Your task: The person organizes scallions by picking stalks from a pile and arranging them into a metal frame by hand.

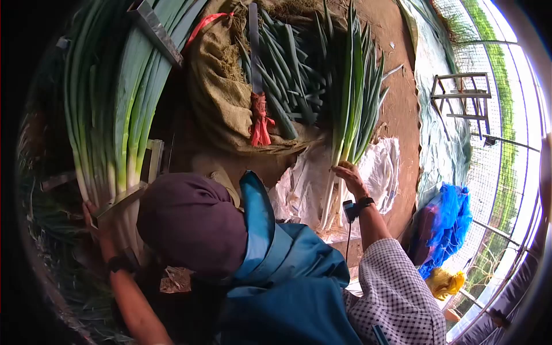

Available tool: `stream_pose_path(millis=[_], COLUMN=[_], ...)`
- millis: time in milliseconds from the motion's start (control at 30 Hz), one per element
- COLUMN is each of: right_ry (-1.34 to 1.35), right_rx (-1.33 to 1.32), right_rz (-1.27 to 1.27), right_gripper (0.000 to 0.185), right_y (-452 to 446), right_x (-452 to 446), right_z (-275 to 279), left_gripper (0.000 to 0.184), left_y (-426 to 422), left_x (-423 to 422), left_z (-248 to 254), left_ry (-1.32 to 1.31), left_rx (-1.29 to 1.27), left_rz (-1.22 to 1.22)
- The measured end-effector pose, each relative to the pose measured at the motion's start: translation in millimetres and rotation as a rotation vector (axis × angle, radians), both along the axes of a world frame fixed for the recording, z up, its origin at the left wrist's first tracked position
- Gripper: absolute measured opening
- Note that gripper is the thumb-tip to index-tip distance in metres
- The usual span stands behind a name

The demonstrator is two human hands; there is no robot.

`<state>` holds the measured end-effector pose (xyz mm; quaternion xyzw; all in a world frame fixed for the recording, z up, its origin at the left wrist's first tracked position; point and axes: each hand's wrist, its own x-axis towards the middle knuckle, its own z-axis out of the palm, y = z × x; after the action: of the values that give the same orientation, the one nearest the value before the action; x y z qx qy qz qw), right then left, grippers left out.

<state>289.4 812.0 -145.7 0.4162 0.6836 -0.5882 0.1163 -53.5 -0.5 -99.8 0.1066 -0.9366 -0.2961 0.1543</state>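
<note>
My right hand (pixel 352 177) is closed around a small bunch of leeks (pixel 352 109). Their white ends point down over a crumpled white sheet (pixel 379 167), and the green leaves reach up past a sack. At the far left, my left hand (pixel 99 225) is at the pale lower stalks of a large leek bundle (pixel 106 121), beside a metal bar (pixel 122 199). Its fingers are partly hidden among the stalks, but they appear curled round them. The bundle stands in a metal frame, with another metal bar (pixel 154 31) across its leaves.
A burlap sack (pixel 215 86) holds many cut green leaf pieces (pixel 290 69). A long blade (pixel 254 46) with a red cloth-wrapped handle (pixel 260 118) rests at its rim. Blue netting (pixel 451 221), a yellow bundle (pixel 445 282) and a wooden stool (pixel 462 95) stand right, near a mesh wall.
</note>
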Motion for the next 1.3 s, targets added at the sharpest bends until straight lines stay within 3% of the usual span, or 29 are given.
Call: stream_pose_path(millis=[33,67,200,267,333,367,467,567,667,733,800,867,967,1033,1167,1300], right_ry=[0.059,0.195,0.332,0.455,0.511,0.538,0.629,0.710,0.792,0.841,0.835,0.818,0.772,0.763,0.693,0.427], right_rx=[-0.054,-0.334,-0.157,-0.177,-0.181,-0.329,-0.317,-0.320,-0.348,-0.377,-0.373,-0.375,-0.383,-0.374,-0.353,-0.003], right_rz=[-0.057,-0.301,-0.438,-0.385,-0.343,-0.479,-0.452,-0.388,-0.310,-0.254,-0.194,-0.023,-0.056,-0.083,-0.183,0.041], right_gripper=[0.025,0.027,0.030,0.032,0.036,0.035,0.035,0.035,0.034,0.032,0.028,0.019,0.014,0.013,0.018,0.024], right_y=[-8,-12,-23,-26,-28,-25,-37,-45,-47,-46,-47,-44,-77,-98,-125,-152], right_x=[-1,-14,-56,-65,-73,-77,-93,-127,-185,-231,-272,-312,-351,-373,-421,-433], right_z=[14,25,48,71,92,91,130,168,199,209,208,192,182,167,104,91], left_gripper=[0.057,0.057,0.054,0.051,0.049,0.048,0.047,0.047,0.049,0.049,0.049,0.049,0.048,0.047,0.046,0.045], left_y=[-8,-17,-16,-9,-19,-24,57,100,88,64,62,73,120,95,74,72], left_x=[0,0,-4,-1,-12,-20,-3,12,8,-1,1,5,17,14,4,4], left_z=[-4,-6,-7,9,-21,-39,52,105,91,50,33,52,131,87,45,41], left_ry=[0.021,0.015,-0.081,-0.136,-0.003,0.065,-0.232,-0.248,-0.217,-0.123,-0.081,-0.053,-0.305,-0.136,-0.005,-0.002], left_rx=[-0.098,-0.084,0.114,-0.052,0.044,0.092,-0.303,-0.369,-0.391,-0.299,-0.239,-0.233,-0.163,-0.168,-0.175,-0.230], left_rz=[-0.047,-0.065,-0.098,-0.181,-0.129,-0.106,0.048,0.060,0.053,0.067,0.059,0.073,0.127,0.092,0.084,0.093])
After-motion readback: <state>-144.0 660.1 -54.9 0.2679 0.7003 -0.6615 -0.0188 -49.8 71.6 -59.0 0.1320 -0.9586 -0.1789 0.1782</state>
